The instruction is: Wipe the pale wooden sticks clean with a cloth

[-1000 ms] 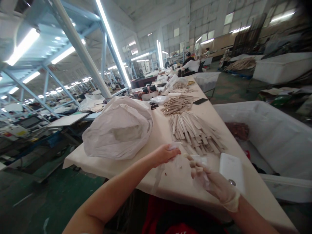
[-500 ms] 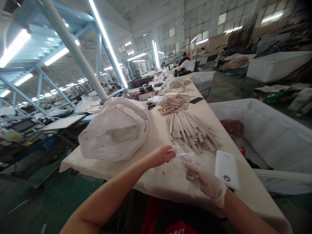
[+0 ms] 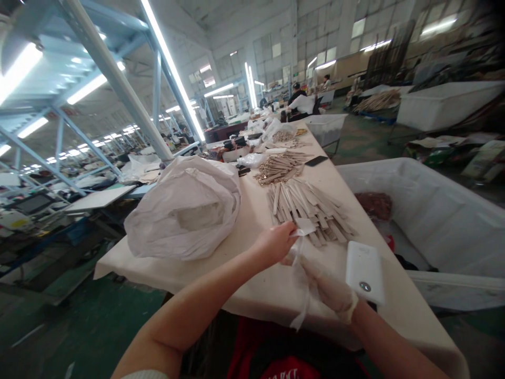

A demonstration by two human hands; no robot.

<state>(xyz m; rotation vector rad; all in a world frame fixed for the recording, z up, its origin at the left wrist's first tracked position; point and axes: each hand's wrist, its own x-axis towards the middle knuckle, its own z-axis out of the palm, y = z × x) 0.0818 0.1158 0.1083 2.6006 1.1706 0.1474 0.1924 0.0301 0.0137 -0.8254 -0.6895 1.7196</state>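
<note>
My bare left hand (image 3: pixel 279 242) is closed on a thin white, partly see-through strip (image 3: pixel 304 227). One flat end of it sticks out past the fingers, over the edge of a pile of flat beige strips (image 3: pixel 311 205). A long, narrow tail (image 3: pixel 302 302) of similar white material hangs down in front of my right hand (image 3: pixel 321 281). That hand wears a pale thin glove and is just below the left, its fingers bent, blurred and partly hidden. What it grips cannot be made out.
A big white sack (image 3: pixel 185 210) with an open mouth lies left on the cloth-covered table (image 3: pixel 252 295). At right is a white box-like device (image 3: pixel 365 271). Farther back are strips with metal ends (image 3: pixel 278 167) and a dark phone-like slab (image 3: pixel 316 160). A large white bin (image 3: pixel 445 226) stands beside the table.
My left hand has moved right and slightly away from me, with the white strip in it. The right hand has shifted in under it, and a white tail now hangs down.
</note>
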